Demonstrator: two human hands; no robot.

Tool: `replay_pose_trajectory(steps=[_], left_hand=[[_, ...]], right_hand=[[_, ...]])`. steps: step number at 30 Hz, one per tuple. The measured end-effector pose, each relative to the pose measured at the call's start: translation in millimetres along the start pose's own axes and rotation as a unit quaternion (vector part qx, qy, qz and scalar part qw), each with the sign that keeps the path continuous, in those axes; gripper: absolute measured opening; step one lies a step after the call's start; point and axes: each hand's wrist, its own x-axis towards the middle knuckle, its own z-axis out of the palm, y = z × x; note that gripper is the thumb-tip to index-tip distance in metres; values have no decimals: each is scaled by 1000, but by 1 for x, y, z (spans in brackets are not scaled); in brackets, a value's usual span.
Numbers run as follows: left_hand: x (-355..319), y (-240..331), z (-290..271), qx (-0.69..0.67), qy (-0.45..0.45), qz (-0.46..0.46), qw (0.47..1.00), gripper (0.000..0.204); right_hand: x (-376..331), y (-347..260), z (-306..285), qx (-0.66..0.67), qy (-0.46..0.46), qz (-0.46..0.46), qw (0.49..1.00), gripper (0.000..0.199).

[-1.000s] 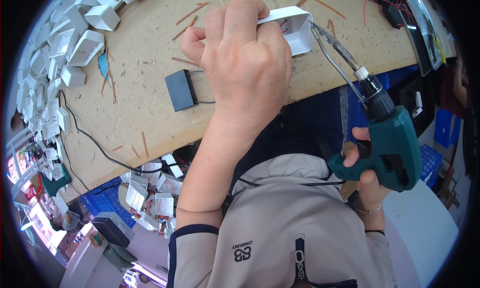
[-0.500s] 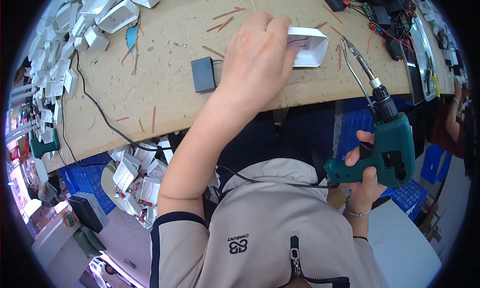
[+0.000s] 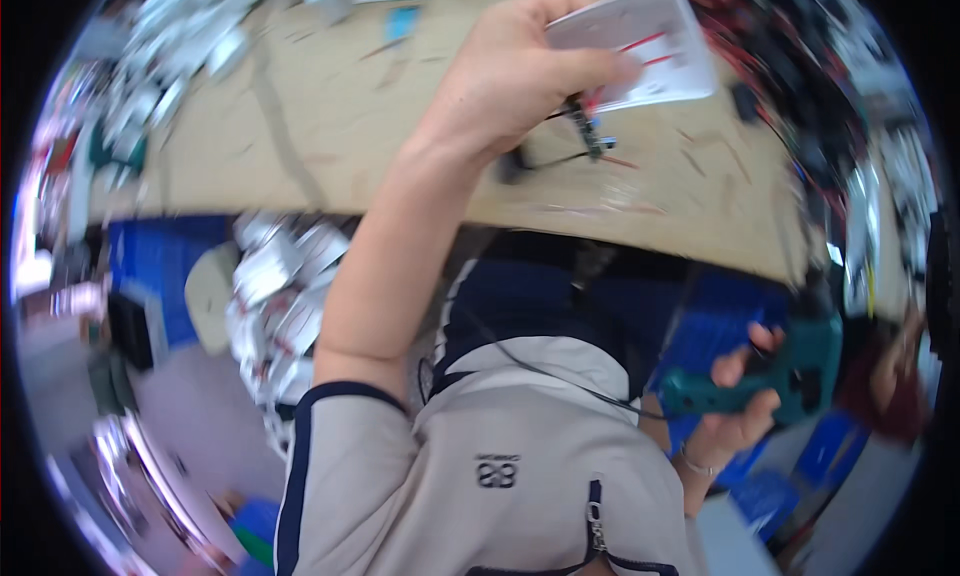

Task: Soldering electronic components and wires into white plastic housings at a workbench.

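Observation:
My left hand [image 3: 510,71] grips a shallow white plastic case [image 3: 692,71] by its side, raised over the far part of the table. Red wires [image 3: 650,48] show inside the case. Below my thumb hangs a small circuit board [image 3: 588,131], and a blurred dark block [image 3: 513,164] is beside it on a thin lead. Out to the right, my right hand [image 3: 745,406] is wrapped around the handle of a green soldering gun [image 3: 815,366]. Its tip is smeared by motion, and its black cord runs across my lap.
White cases [image 3: 190,46] are heaped at the table's far left, near another green tool [image 3: 118,141]. Dark parts with red wires [image 3: 790,56] pile up at the far right. More white cases [image 3: 275,286] fill a container below the near edge. Another person [image 3: 890,366] is at the right.
My left hand has lifted the white case up and rightward, and the circuit board now hangs in sight. The whole view has shifted and blurred. The soldering gun stays in my right hand.

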Motion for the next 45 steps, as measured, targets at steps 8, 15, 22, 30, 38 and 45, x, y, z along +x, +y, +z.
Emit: replay_pose_trajectory(steps=[8, 15, 22, 30, 38, 45], left_hand=[[-185, 41, -133, -352, 307, 174, 867, 23], [-352, 28, -159, -54, 526, -1, 848, 28], [-448, -53, -164, 47, 565, -221, 794, 29], [-428, -77, -160, 158, 504, -278, 802, 38], [-446, -114, -177, 19, 691, -165, 703, 35], [-432, -145, -183, 379, 588, -440, 563, 37]], right_hand=[[24, -2, -39, 74, -115, -4, 991, 73], [54, 12, -30, 92, -188, 30, 977, 72], [63, 16, -13, 69, -215, 54, 973, 72], [57, 20, -1, 66, -221, 60, 971, 70], [51, 21, 1, 57, -218, 65, 972, 70], [53, 24, 5, 68, -228, 70, 969, 67]])
